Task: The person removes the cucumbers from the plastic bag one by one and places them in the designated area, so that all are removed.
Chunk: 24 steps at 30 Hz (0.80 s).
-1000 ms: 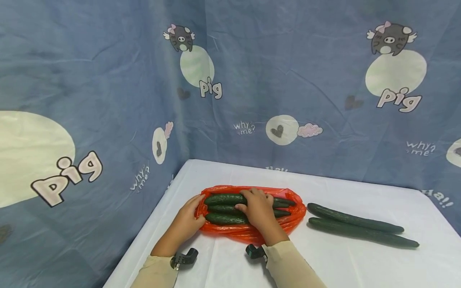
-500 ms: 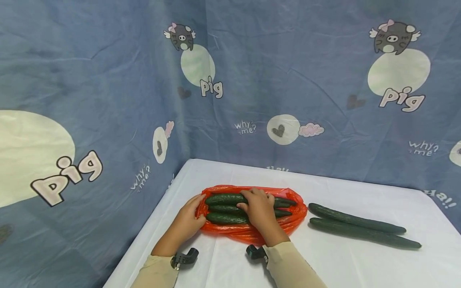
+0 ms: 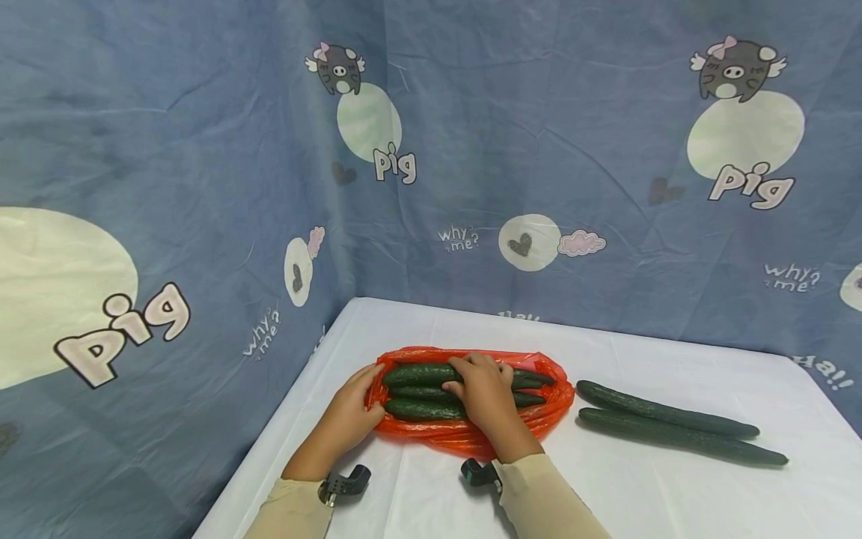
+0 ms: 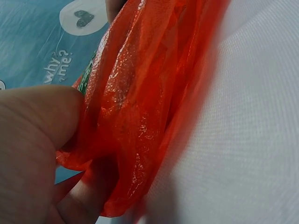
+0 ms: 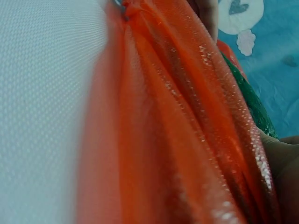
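The left hand pinches a crinkly, translucent red plastic bag; the right hand grips long dark-green cucumbers inside it. Right of the right hand, two loose cucumbers lie side by side on the white-covered desk.

A hand could pass over the table between the red bag and the curtain behind. Two cucumbers block the right side; the left hand bars the bag's left end, the right hand its middle.
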Each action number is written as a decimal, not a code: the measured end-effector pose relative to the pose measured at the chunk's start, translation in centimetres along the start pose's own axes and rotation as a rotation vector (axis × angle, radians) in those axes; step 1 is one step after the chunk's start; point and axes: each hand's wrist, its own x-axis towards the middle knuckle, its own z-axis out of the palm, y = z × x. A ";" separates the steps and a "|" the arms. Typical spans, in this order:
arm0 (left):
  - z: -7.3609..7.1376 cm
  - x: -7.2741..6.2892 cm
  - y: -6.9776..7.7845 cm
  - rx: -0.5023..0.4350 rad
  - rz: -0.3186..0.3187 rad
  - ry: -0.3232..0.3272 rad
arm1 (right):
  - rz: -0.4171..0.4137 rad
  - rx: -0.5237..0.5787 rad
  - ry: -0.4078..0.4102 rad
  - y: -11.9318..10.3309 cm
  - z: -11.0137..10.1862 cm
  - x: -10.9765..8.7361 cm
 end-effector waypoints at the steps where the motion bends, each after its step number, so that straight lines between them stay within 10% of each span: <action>1: 0.0 0.0 0.0 0.000 0.000 0.000 | -0.004 0.000 0.000 0.0 -0.1 0.0; 24: 0.1 0.0 0.0 0.002 -0.029 -0.005 | 0.001 0.000 -0.006 -0.2 -1.1 -0.3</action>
